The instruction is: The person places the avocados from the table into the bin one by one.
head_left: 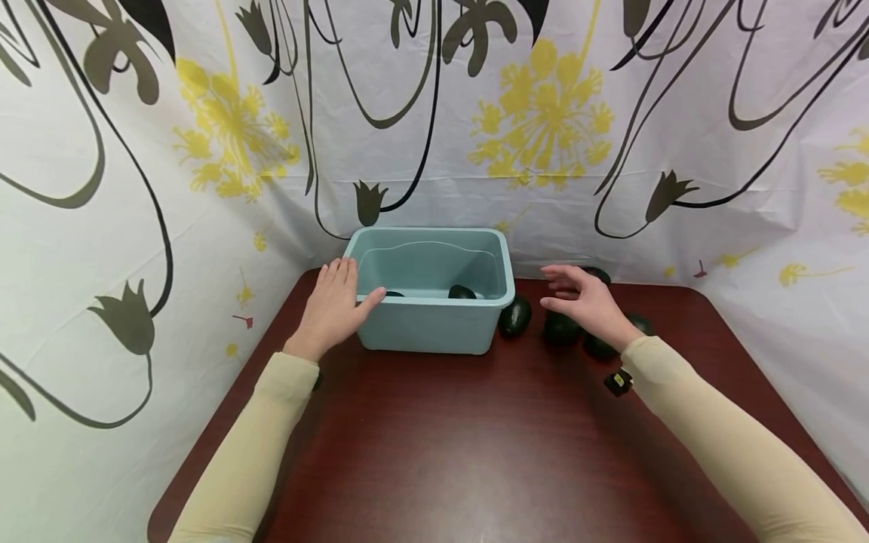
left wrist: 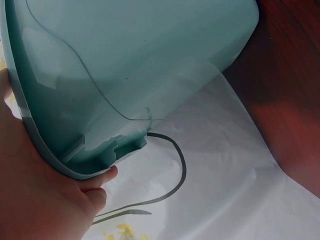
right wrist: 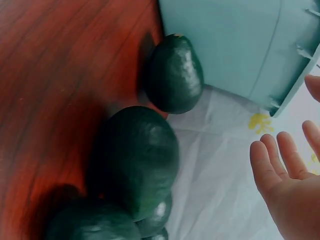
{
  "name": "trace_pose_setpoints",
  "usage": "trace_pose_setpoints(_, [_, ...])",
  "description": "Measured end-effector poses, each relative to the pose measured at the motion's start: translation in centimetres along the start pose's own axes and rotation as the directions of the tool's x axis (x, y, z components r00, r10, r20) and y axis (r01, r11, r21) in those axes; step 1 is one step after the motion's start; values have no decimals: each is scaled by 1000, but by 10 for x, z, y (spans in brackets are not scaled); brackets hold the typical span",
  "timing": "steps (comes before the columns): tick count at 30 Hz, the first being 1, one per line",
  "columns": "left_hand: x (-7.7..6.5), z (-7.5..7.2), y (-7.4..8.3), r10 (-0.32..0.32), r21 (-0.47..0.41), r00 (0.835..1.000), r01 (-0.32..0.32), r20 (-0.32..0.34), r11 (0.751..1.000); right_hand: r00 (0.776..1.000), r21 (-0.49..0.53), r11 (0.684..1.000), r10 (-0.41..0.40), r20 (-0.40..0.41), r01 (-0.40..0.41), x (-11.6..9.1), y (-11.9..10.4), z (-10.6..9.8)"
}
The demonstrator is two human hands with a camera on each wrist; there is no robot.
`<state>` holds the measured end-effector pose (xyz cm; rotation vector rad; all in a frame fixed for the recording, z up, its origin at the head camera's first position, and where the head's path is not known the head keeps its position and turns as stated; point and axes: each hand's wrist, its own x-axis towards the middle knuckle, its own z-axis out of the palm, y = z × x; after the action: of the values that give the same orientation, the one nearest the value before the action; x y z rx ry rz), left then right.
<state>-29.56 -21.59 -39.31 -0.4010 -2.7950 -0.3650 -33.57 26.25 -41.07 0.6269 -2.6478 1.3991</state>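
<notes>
My left hand (head_left: 333, 305) rests at the front left corner of a pale blue plastic bin (head_left: 424, 328), its fingers straight along the rim and the thumb spread over the front edge. In the left wrist view, fingertips (left wrist: 102, 187) show beside the bin's rim. My right hand (head_left: 587, 305) hovers over dark green avocados (head_left: 560, 330), its fingers loosely bent and holding nothing. The right wrist view shows a gap between that hand (right wrist: 290, 185) and the nearest large avocado (right wrist: 137, 160). Another avocado (head_left: 514, 317) lies against the bin's right side. Inside the bin, an avocado (head_left: 462, 292) shows above the front rim.
A dark red wooden table (head_left: 434, 437) bears everything. White patterned cloth (head_left: 543, 204) hangs close behind and along both sides. More avocados (head_left: 640, 324) lie beyond and under the right hand, partly hidden by it. A second dark shape (head_left: 394, 294) shows inside the bin.
</notes>
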Motion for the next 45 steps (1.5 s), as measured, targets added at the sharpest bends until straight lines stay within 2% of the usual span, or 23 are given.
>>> trace_pose_setpoints(18, [0,2,0,-8,3,1000,8,1,1000,999,-53,998,47,21,-46,-15,47,6])
trace_pose_setpoints(33, [2,2,-2,-19,8,1000,19,16,1000,998,-152,987,59,10,-57,-17,60,7])
trace_pose_setpoints(41, [2,1,-2,-16,2,1000,16,10,1000,999,-203,979,35,16,-31,-20,67,7])
trace_pose_setpoints(45, [2,2,-3,-10,3,1000,10,6,1000,999,-260,965,25,20,-19,-19,71,8])
